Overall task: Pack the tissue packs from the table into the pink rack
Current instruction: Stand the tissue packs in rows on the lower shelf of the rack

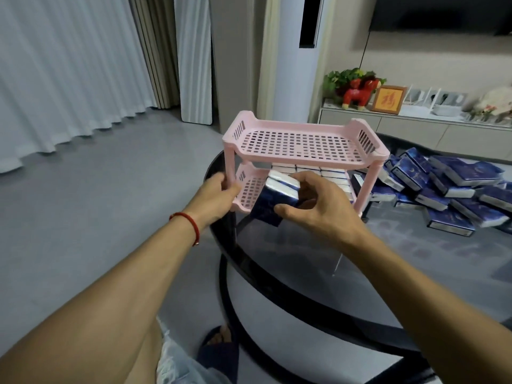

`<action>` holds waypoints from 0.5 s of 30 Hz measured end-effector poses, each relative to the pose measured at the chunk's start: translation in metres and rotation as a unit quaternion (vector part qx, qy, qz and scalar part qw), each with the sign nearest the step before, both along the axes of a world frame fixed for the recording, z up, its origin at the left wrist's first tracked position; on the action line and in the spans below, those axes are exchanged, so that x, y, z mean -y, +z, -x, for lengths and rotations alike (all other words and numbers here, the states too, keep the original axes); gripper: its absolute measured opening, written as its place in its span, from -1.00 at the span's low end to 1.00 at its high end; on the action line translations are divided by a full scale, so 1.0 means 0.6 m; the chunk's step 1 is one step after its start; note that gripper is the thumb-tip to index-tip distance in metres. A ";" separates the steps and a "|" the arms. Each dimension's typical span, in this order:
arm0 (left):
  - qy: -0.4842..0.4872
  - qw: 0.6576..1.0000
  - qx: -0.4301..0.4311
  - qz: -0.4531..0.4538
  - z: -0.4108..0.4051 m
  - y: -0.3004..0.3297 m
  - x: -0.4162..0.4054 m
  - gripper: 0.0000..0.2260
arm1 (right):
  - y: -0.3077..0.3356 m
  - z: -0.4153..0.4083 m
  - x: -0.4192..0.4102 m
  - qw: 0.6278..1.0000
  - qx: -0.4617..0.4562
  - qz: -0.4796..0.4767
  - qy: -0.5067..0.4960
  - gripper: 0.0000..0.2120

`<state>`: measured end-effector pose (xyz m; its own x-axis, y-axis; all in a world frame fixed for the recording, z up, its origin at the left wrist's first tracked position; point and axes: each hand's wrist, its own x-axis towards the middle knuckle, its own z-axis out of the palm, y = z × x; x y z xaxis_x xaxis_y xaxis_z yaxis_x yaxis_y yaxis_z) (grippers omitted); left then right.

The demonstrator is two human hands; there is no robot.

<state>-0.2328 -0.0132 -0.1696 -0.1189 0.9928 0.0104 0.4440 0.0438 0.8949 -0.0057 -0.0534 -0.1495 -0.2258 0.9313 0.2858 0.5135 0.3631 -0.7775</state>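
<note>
- Our right hand pinches a dark blue, white-ended tissue pack at the pink rack's lower shelf.
- Our left hand grips the rack's front post.

The pink rack is showing as matt moulded plastic, its shelves pierced in a grid of small holes. The tissue pack in the right hand is looking like thin glossy film — dark blue, catching white glare along its top edge. The loose packs are wearing the same shiny wrap. The worktop is appearing as smooth dark glass, reflecting the room, with a black glossy rim. A red cord bracelet is looking woven and matt — the curtain is hanging as soft pleated cloth.
</note>
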 end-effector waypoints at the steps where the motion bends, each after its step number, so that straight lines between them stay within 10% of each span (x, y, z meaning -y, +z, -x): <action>1: -0.003 1.000 -0.005 0.000 0.003 -0.004 -0.004 -0.77 | 0.002 0.003 -0.006 1.000 0.020 -0.018 -0.010 -0.60; 15: 0.019 0.998 -0.006 -0.068 0.000 0.003 -0.001 -0.81 | 0.022 0.068 -0.093 0.983 0.175 -0.039 0.037 -0.45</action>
